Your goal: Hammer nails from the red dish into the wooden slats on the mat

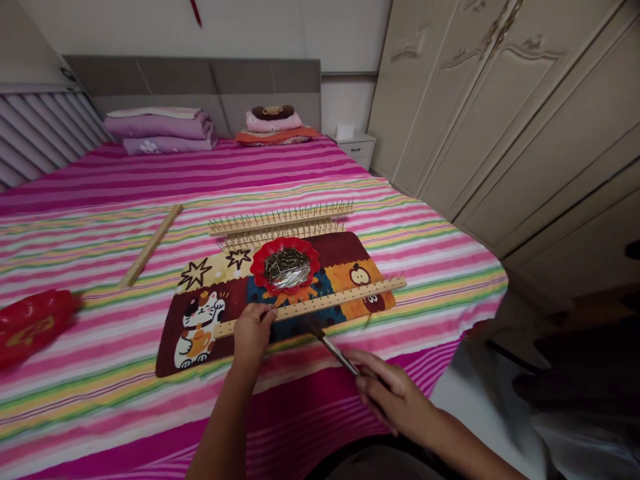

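Observation:
A wooden strip [320, 304] lies across a patterned mat with a cat drawing, with a row of holes or nail heads along it and nails standing up near its right end. My left hand [254, 327] rests on the strip, thumb and finger pinched at its top over what looks like a nail, largely hidden by the fingertips. In my right hand [387, 387] is a hammer [340, 353], its dark head low beside the strip's near edge. Just behind the strip sits a red scalloped dish [257, 263] full of loose metal nails [287, 269].
Two nail-studded wooden strips [285, 219] lie behind the dish. A bare wooden bar [153, 247] and a red tray [35, 327] are on the left. The striped bedspread [425, 267] lies under everything; folded bedding [160, 130] is by the headboard. Wardrobes [475, 100] stand right.

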Available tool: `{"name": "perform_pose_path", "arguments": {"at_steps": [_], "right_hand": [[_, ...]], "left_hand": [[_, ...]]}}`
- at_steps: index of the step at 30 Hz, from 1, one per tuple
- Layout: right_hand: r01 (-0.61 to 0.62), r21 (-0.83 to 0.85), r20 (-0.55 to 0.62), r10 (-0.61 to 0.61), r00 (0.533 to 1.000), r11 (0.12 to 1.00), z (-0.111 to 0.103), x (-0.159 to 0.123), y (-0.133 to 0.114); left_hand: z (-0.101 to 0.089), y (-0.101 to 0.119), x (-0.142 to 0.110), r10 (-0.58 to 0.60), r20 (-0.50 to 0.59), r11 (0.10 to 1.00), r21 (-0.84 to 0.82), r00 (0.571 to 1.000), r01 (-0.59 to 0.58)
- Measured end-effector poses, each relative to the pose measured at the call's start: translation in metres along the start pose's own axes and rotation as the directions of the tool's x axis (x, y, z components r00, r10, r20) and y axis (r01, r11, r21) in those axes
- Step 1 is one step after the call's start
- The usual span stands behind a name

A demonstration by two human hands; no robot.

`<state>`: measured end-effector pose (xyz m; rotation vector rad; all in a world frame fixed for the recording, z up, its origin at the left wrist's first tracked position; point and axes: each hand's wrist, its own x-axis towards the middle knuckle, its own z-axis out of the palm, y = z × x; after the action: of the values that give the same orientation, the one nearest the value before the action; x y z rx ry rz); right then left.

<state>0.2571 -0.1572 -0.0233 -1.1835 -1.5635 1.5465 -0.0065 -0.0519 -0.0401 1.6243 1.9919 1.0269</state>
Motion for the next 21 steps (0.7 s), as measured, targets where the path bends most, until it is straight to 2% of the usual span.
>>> {"name": "perform_pose_path", "arguments": {"at_steps": [5, 8, 11, 16, 19, 21], "right_hand": [[0.017, 0.099, -0.056, -0.012, 0.998, 0.995, 0.020, 0.046, -0.057], [-0.034, 0.088, -0.035, 0.038, 0.999, 0.996, 0.029, 0.071, -0.066], [-0.099, 0.066, 0.010, 0.099, 0.995, 0.993, 0.033, 0.081, -0.061], [0.051, -0.041, -0.023, -0.052, 0.998, 0.998, 0.025, 0.056, -0.054], [0.073, -0.110, 0.072, -0.066, 0.995, 0.991, 0.011, 0.030, -0.040], [0.102, -0.190, 0.120, -0.080, 0.989, 0.976, 0.000, 0.015, -0.021]], "left_hand": [[0.003, -0.001, -0.002, 0.065, -0.018, 0.998, 0.026, 0.998, -0.065], [0.005, -0.003, -0.003, 0.072, -0.018, 0.996, 0.050, 0.997, -0.071], [0.006, -0.004, -0.003, 0.064, -0.003, 0.995, 0.074, 0.998, -0.063], [0.007, -0.003, -0.003, 0.066, -0.004, 0.995, 0.080, 0.998, -0.065], [0.005, -0.004, -0.002, 0.058, 0.009, 0.995, 0.076, 0.998, -0.059], [0.000, -0.005, -0.001, 0.036, 0.047, 0.997, 0.063, 0.998, -0.039]]}}
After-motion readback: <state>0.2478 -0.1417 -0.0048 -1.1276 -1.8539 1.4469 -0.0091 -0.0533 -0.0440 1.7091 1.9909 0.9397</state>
